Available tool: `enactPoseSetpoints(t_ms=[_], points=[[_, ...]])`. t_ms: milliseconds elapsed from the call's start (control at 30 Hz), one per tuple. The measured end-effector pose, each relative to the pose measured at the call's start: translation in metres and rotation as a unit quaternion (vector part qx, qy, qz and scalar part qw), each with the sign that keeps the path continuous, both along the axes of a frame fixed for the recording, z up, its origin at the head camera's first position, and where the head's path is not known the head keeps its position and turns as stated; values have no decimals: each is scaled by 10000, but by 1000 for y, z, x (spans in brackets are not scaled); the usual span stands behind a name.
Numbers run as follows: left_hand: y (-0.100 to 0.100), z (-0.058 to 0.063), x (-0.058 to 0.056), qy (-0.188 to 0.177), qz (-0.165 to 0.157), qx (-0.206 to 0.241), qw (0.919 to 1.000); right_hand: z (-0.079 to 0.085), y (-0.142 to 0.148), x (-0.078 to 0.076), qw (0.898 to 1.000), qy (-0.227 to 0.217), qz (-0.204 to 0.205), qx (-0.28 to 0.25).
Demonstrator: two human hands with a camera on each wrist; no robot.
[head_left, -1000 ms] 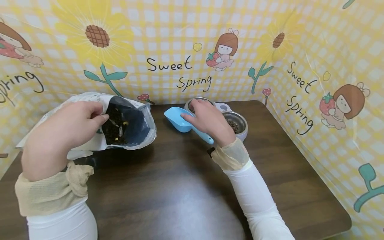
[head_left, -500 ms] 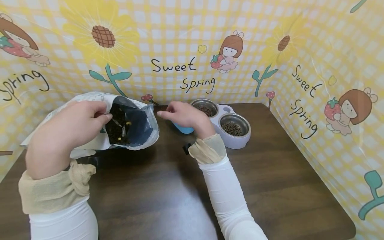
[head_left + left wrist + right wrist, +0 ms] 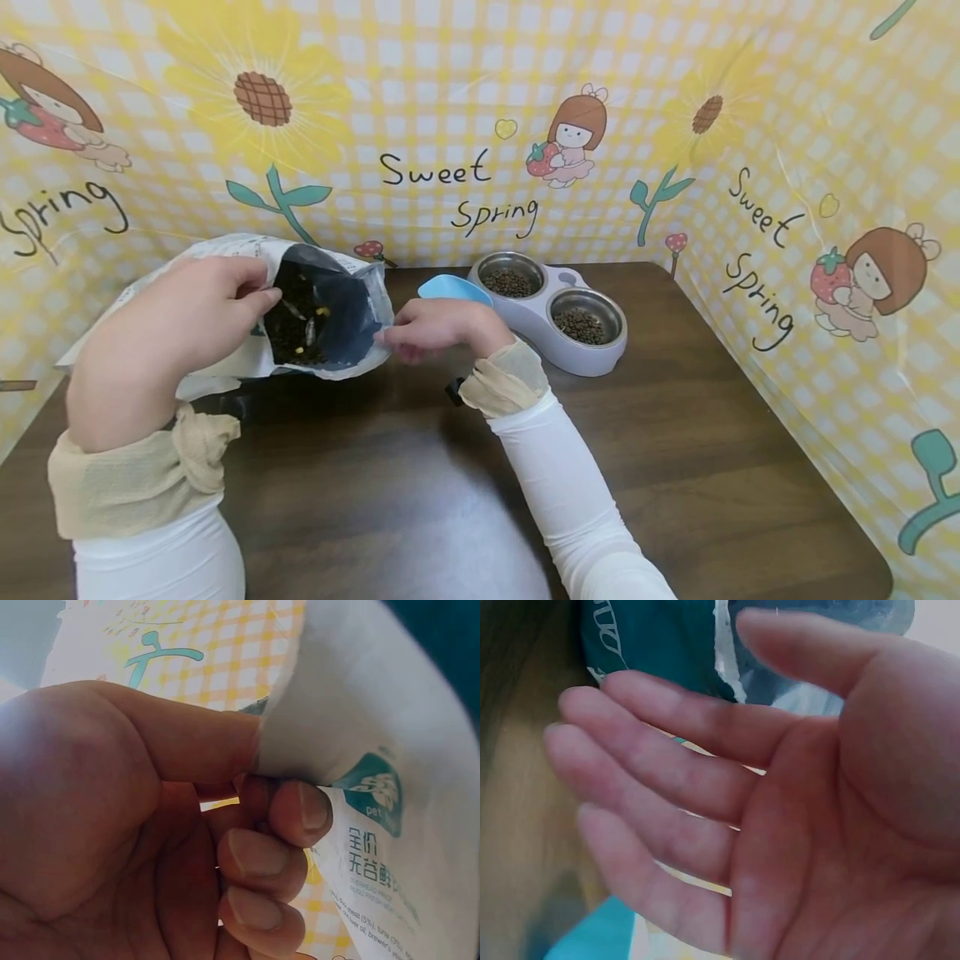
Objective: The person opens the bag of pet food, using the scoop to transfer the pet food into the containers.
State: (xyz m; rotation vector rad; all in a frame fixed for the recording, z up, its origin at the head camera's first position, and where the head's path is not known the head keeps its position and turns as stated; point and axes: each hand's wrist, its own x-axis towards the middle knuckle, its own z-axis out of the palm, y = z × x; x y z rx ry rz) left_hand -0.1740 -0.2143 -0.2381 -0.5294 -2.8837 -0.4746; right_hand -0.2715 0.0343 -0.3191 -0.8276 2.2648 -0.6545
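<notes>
My left hand (image 3: pixel 161 333) pinches the near rim of a white pet food bag (image 3: pixel 375 712) between thumb and index finger, its other fingers curled below. The bag lies on its side with its mouth to the right, and dark food (image 3: pixel 288 337) with yellow bits shows inside. At the mouth's right edge is my right hand (image 3: pixel 438 323). In the right wrist view its fingers are extended, thumb apart, with the bag's torn edge (image 3: pixel 727 656) behind the gap between them; whether they touch it I cannot tell. A light blue scoop (image 3: pixel 453 289) lies behind this hand, its handle hidden.
A pale lilac double feeder (image 3: pixel 525 317) stands at the back right. Its two steel bowls hold brown kibble (image 3: pixel 577 325). The dark wooden table (image 3: pixel 420 467) meets a yellow checked cloth (image 3: pixel 435 83) behind and at the sides.
My right hand has let go of the blue scoop beside the feeder and moved left to the bag's mouth. The left hand keeps its pinch on the bag.
</notes>
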Motion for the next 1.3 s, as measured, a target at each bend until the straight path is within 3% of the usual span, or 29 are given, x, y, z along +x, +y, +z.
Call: enactPoseSetpoints(t_ms=[333, 667, 900, 1033, 1167, 1300], points=[[2, 0, -1, 23, 61, -105, 9999, -9, -7, -6, 9954, -414, -501, -707], [-3, 2, 3, 56, 397, -33, 9992, 0, -14, 1, 9742, -936, -1192, -1670], [-1, 8, 5, -44, 721, 386, 9966, 13, -14, 4, 9430, -1253, -1720, -2559], [-2, 11, 8, 193, 816, 574, 9948, 21, -17, 8, 9226, -1357, -1892, -3075], [-5, 13, 9, 448, 1103, 950, 9883, 31, -22, 14, 9046, -1252, -2031, -3532], [-9, 17, 14, 288, 1445, 1407, 9790, 40, -26, 19, 8877, -1124, -2140, -3919]])
